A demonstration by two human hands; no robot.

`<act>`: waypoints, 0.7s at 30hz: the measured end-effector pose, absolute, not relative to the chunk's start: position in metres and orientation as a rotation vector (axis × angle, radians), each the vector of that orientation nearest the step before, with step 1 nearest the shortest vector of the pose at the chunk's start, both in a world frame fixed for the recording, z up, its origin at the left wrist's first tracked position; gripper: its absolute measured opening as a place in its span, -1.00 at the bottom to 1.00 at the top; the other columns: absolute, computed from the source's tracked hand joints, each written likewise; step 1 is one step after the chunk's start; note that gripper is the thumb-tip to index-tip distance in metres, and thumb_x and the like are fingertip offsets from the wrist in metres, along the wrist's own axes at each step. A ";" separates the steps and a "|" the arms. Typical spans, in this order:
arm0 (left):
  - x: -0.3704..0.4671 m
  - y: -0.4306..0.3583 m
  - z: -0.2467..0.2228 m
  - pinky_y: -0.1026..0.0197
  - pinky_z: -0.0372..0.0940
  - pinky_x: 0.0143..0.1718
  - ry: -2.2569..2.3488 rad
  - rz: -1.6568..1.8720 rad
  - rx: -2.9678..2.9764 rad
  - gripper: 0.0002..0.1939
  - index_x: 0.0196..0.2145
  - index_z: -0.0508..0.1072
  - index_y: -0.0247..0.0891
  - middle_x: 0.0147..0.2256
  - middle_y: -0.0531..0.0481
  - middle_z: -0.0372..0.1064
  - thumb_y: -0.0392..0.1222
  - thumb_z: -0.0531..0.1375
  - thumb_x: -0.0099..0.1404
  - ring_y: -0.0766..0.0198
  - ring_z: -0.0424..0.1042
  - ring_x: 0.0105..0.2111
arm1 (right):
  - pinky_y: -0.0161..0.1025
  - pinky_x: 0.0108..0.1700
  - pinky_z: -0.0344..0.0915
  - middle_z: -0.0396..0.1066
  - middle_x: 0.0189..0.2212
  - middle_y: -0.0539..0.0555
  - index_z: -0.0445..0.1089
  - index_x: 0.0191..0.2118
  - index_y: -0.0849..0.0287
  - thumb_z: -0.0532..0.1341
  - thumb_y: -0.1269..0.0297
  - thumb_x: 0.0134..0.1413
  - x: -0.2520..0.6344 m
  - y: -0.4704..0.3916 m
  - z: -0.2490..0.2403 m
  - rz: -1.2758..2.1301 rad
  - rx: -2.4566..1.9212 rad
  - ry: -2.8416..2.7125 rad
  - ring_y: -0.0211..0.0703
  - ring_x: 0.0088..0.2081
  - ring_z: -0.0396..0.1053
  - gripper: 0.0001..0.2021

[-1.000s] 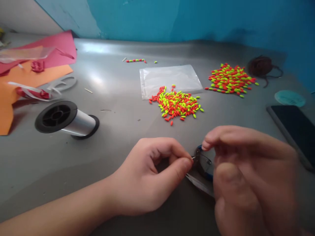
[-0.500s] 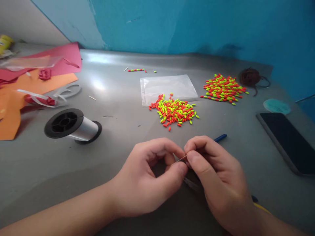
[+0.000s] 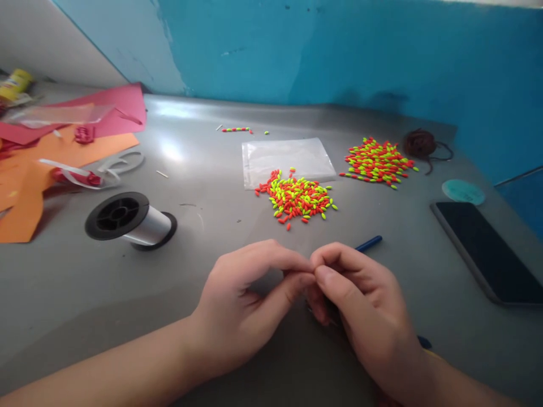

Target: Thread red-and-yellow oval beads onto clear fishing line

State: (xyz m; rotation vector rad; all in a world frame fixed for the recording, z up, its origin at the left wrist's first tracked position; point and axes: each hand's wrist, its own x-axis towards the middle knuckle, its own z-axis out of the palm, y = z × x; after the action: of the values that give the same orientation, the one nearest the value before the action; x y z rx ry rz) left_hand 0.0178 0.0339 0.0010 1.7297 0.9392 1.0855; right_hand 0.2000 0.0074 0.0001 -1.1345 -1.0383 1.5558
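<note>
My left hand (image 3: 250,299) is closed, its thumb and index finger pinched together at the tips. My right hand (image 3: 360,305) pinches in the same way, and the fingertips of both hands meet just below the bead pile. A thin thread showed between them a moment ago; the fingertips now hide most of it. Beyond the hands lies a loose pile of red and yellow-green oval beads (image 3: 300,196), partly on a clear plastic bag (image 3: 292,155). Behind my right hand a dark blue handle (image 3: 369,243) sticks out.
To the left stands a spool of clear line (image 3: 148,225), with orange paper (image 3: 114,144) and pink paper (image 3: 127,102) beyond. Strung beads (image 3: 377,161), a brown yarn ball (image 3: 419,143), a teal disc (image 3: 463,192) and a phone (image 3: 492,249) lie to the right. A blue wall rises behind.
The left thumb and index finger have closed together, and the thread that stretched between the hands no longer shows clearly. Both hands shifted slightly left in view; the camera tilted a little.
</note>
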 end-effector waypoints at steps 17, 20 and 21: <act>0.016 0.037 -0.004 0.39 0.28 -0.23 0.876 0.997 1.877 -0.82 -0.19 0.46 -0.19 -0.33 0.16 0.47 -0.45 0.18 0.52 0.44 0.39 -0.33 | -0.43 -0.49 0.21 0.35 -0.53 -0.14 0.46 -0.19 0.04 0.28 0.10 0.46 0.199 0.009 -0.005 1.499 -1.174 -1.074 -0.34 -0.52 0.25 -0.82; 0.015 0.037 -0.005 0.38 0.25 -0.26 0.871 0.963 1.871 -0.83 -0.21 0.44 -0.20 -0.34 0.16 0.45 -0.43 0.17 0.53 0.44 0.36 -0.35 | -0.44 -0.48 0.23 0.37 -0.51 -0.13 0.47 -0.20 0.04 0.27 0.14 0.46 0.200 0.008 -0.005 1.505 -1.162 -1.064 -0.34 -0.50 0.26 -0.84; 0.015 0.037 -0.005 0.38 0.25 -0.27 0.872 0.959 1.859 -0.83 -0.21 0.43 -0.21 -0.34 0.15 0.44 -0.42 0.17 0.54 0.44 0.36 -0.35 | -0.44 -0.47 0.23 0.38 -0.50 -0.13 0.47 -0.19 0.03 0.28 0.16 0.45 0.200 0.008 -0.005 1.511 -1.153 -1.056 -0.34 -0.50 0.26 -0.86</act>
State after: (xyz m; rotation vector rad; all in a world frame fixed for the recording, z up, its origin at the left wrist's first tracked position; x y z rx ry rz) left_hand 0.0150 0.0366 -0.0054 1.8586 0.8721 0.9590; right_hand 0.1997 0.0082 -0.0053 -1.1533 -1.0560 1.5113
